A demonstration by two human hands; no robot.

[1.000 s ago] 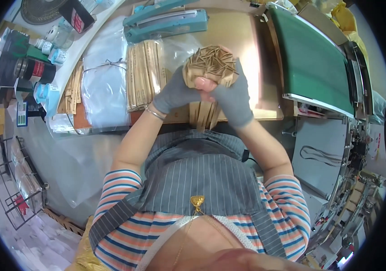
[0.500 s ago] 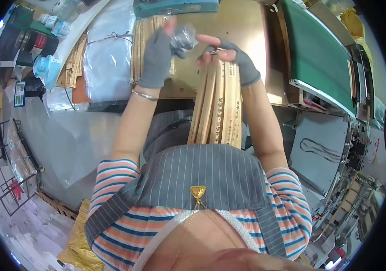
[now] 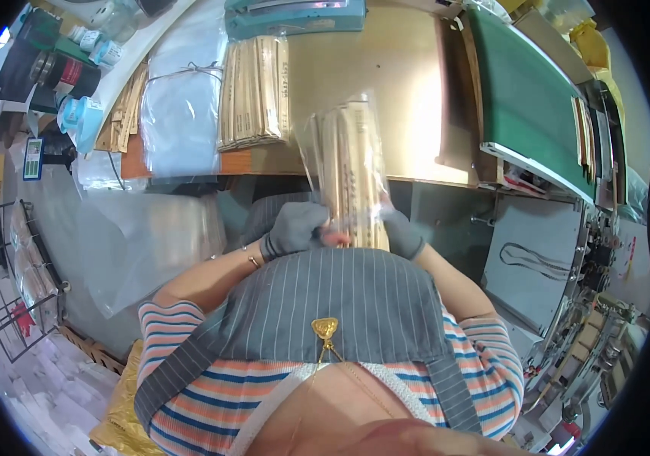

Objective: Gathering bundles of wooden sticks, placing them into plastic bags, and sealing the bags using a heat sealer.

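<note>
A bundle of long, flat, pale wooden strips with dark markings [image 3: 351,163] stands in front of my apron, its far end over the table's near edge. Clear plastic film, apparently a bag [image 3: 374,121], surrounds it and reaches past its far end. My left hand [image 3: 300,228], in a grey fingerless glove, is closed on the bundle's left side near its lower end. On the opposite side my gloved right hand [image 3: 401,233] grips it too, with its fingers partly hidden and blurred. The bundle's lowest end is hidden behind my apron.
Similar strips in clear wrapping [image 3: 255,95] lie on the tan table [image 3: 409,91], beside a tied stack of clear plastic bags [image 3: 180,114]. A blue device [image 3: 294,17] sits at the back. At right is a green board [image 3: 530,99]; at left, a black wire rack [image 3: 13,281].
Both hands have come down toward my apron and closer together. The crumpled plastic from my left hand is now spread around the strips. The bundle's far end has moved slightly left.
</note>
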